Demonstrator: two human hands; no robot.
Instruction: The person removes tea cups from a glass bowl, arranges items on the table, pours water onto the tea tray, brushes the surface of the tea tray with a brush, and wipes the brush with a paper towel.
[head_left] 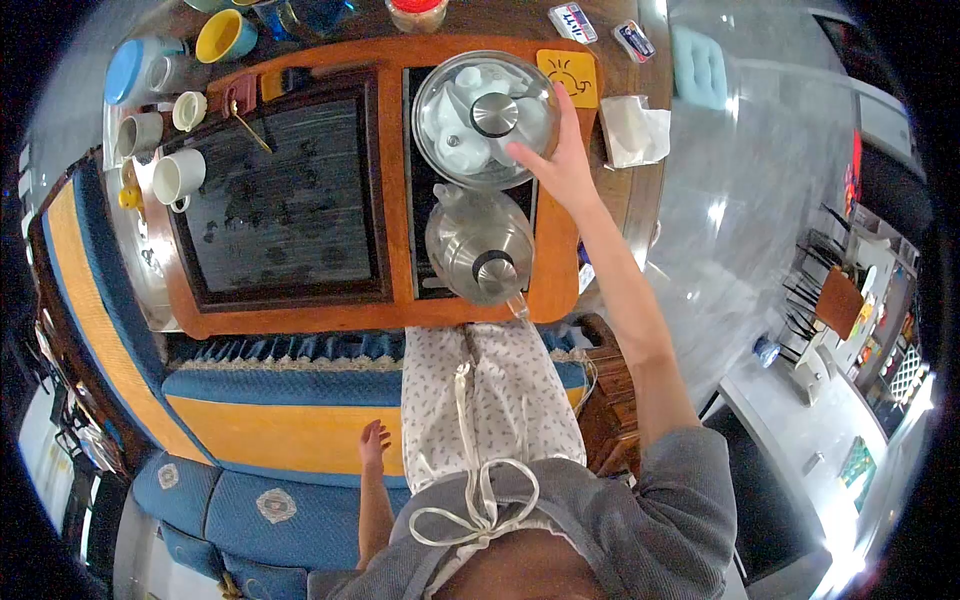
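My right hand is at the right rim of a round glass pot. Its thumb lies over the lid and its fingers wrap the outer side. Several white cups show through the glass, under a lid with a steel knob. Just below the pot, a glass kettle with a steel-knobbed lid stands on the black panel of the tea tray. My left hand hangs beside my lap, fingers loosely apart, holding nothing.
Left of the pot is a dark wet tray panel. A white mug, a yellow cup and a blue-lidded container stand by the tray's left edge. To the right lie a yellow coaster and a tissue pack.
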